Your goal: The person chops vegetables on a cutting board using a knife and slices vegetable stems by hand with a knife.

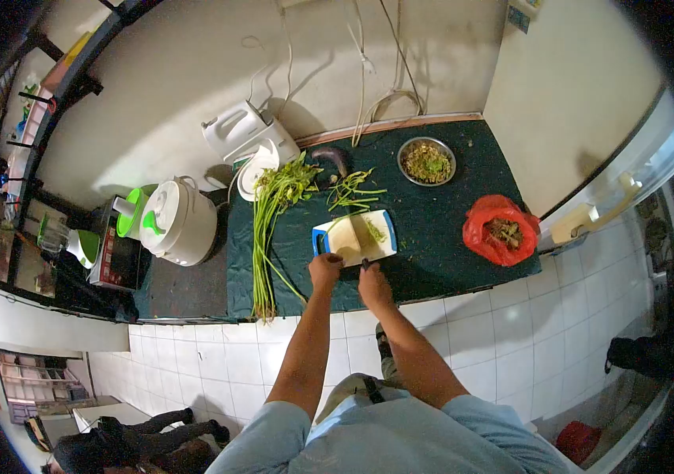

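Observation:
A white cutting board with blue edges (385, 246) lies near the front of the dark green table cover. Small chopped green pieces (375, 231) rest on its right half, and a beige patch covers much of its left half. My left hand (325, 271) is at the board's lower left corner, fingers closed; what they hold is hidden. My right hand (375, 286) is closed around the dark handle of what looks like a knife (365, 265), at the board's front edge. Long green leafy stalks (266, 237) lie left of the board, with shorter cut stems (350, 193) behind it.
A metal bowl of chopped greens (425, 180) stands at the back right, a red plastic bag of scraps (503, 231) at the right end. An eggplant (331, 159), a white mixer (246, 134) and a white rice cooker (179, 221) are farther left. Another person (131, 438) is at lower left.

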`<state>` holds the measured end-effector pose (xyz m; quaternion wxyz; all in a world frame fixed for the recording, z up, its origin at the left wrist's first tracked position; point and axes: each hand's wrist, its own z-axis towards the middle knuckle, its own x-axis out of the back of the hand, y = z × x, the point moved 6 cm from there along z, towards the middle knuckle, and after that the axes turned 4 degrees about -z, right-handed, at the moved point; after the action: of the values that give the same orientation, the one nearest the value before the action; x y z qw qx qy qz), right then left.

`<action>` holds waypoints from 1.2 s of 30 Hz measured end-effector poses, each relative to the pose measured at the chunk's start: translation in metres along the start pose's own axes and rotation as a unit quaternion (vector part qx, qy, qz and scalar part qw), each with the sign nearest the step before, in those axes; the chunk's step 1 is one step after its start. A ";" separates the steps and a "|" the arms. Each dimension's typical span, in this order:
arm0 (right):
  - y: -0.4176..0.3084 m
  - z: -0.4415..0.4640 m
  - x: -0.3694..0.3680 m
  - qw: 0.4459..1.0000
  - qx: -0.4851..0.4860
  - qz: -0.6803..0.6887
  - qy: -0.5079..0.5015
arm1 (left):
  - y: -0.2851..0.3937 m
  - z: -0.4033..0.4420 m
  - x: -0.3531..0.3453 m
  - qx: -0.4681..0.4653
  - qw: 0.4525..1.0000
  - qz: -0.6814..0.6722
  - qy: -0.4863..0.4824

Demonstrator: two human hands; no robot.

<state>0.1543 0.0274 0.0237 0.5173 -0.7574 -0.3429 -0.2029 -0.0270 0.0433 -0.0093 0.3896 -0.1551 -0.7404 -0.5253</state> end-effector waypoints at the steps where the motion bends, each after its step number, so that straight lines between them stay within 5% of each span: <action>1: -0.012 -0.004 0.013 0.999 0.039 0.009 -0.001 | -0.003 -0.001 -0.002 0.002 1.000 0.000 -0.002; 11: 0.017 0.011 -0.036 0.999 -0.036 0.017 0.005 | -0.019 0.018 -0.009 0.035 0.999 -0.012 -0.007; 12: 0.000 0.001 -0.014 0.998 0.043 0.037 0.012 | -0.020 0.017 -0.012 0.030 0.999 -0.023 -0.009; 16: -0.010 0.003 -0.018 0.993 0.110 -0.029 -0.003 | -0.006 0.009 -0.002 0.114 0.992 -0.032 -0.040; 18: 0.011 -0.005 -0.036 0.996 -0.025 0.086 0.010 | -0.009 0.013 -0.003 0.075 0.997 0.004 -0.017; 23: 0.017 0.011 -0.042 0.996 -0.043 0.072 -0.001 | -0.028 0.013 -0.007 0.099 0.995 -0.026 -0.015; 27: 0.001 0.008 -0.033 0.998 0.057 0.005 0.016 | -0.024 0.016 -0.008 0.106 0.994 -0.010 -0.007; 29: 0.023 0.001 -0.058 0.997 -0.048 0.039 -0.035 | -0.023 0.015 -0.007 0.112 0.993 -0.019 -0.012; 31: 0.012 -0.021 -0.046 0.980 0.174 -0.043 0.085 | -0.027 0.015 -0.008 0.117 0.993 -0.025 -0.016; 34: -0.019 -0.029 0.004 0.992 -0.011 0.118 -0.040 | -0.030 0.016 -0.009 0.098 0.995 -0.015 -0.013; 36: -0.008 -0.010 -0.013 0.998 0.048 0.045 -0.004 | -0.028 0.021 -0.011 0.098 0.994 0.011 -0.037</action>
<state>0.1401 0.0157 0.0246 0.5603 -0.7474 -0.3193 -0.1600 -0.0458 0.0532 -0.0389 0.3816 -0.1436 -0.8003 -0.4396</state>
